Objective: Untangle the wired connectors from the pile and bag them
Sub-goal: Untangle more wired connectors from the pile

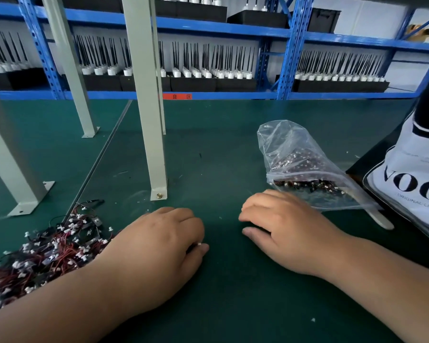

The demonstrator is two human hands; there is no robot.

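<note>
left grip pinches connector | pile just left | bag beyond right grip

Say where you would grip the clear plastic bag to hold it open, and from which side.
Pinch the zip strip at the mouth of the plastic bag, from the near side with the right hand: the mouth seems to face the person, closed end away.

Electronics assembly workshop, blue steel racking holding black trays of white-based antennas, green matted table, grey bolted frame posts, loose wired connectors piled.
</note>
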